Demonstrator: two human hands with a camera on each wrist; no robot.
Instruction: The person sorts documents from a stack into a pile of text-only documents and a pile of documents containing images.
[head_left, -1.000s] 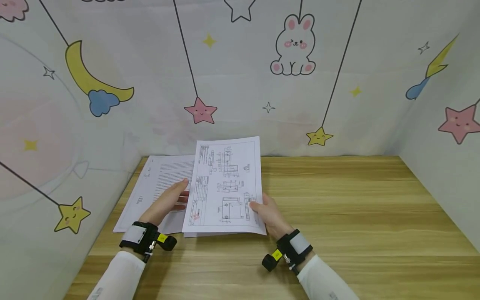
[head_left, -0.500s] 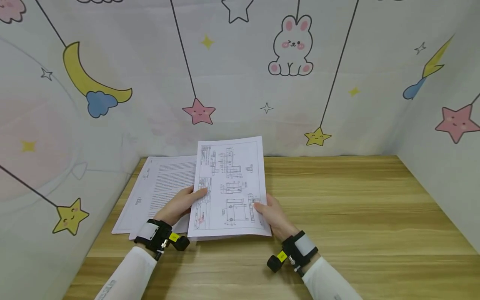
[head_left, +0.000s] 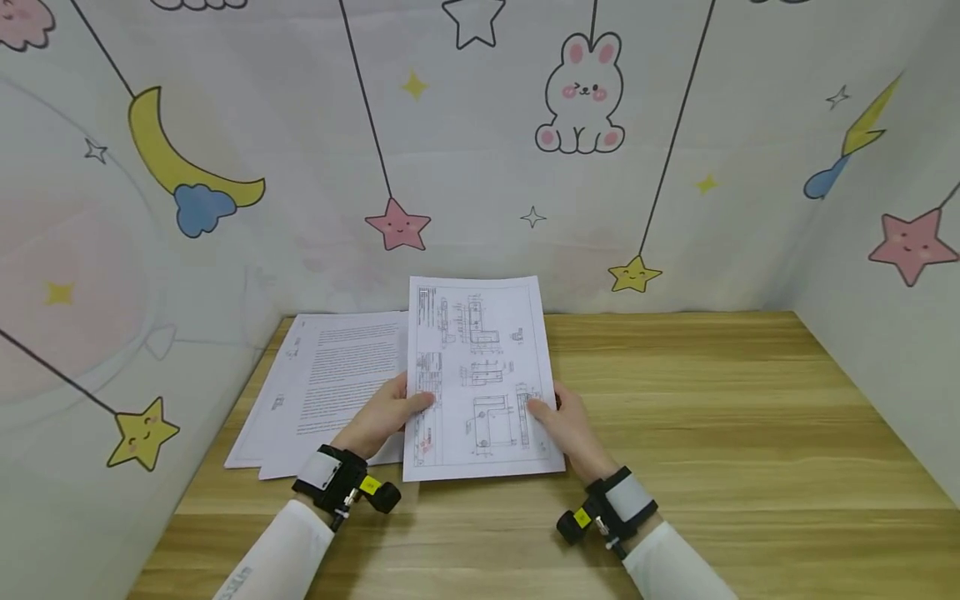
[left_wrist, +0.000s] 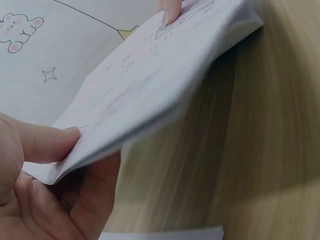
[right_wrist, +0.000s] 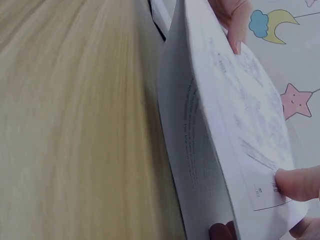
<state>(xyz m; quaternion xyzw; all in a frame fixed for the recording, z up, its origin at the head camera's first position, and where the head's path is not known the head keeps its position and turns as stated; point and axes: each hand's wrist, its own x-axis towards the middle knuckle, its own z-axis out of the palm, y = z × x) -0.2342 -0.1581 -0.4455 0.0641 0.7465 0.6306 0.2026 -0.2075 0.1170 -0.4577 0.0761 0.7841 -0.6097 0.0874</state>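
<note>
A stack of white paper sheets (head_left: 487,383), its top page printed with technical line drawings, is held up off the table between both hands. My left hand (head_left: 381,417) pinches its left edge, thumb on the printed face and fingers underneath. The right hand (head_left: 568,425) grips the opposite edge the same way, its thumb over a drawing. In the left wrist view the stack (left_wrist: 145,85) is tilted, its near edge several sheets thick. The right wrist view shows printed text on the underside of a lower sheet (right_wrist: 185,135).
More printed sheets (head_left: 348,375) lie slightly fanned on the wooden table (head_left: 712,417), left of and partly behind the held stack. A white cloth wall (head_left: 480,167) with cartoon prints encloses the back and sides.
The left hand has moved from over the lying sheets to the stack's left edge and now grips it. Both hands and the stack have shifted right, and the lying sheets are more fanned.
</note>
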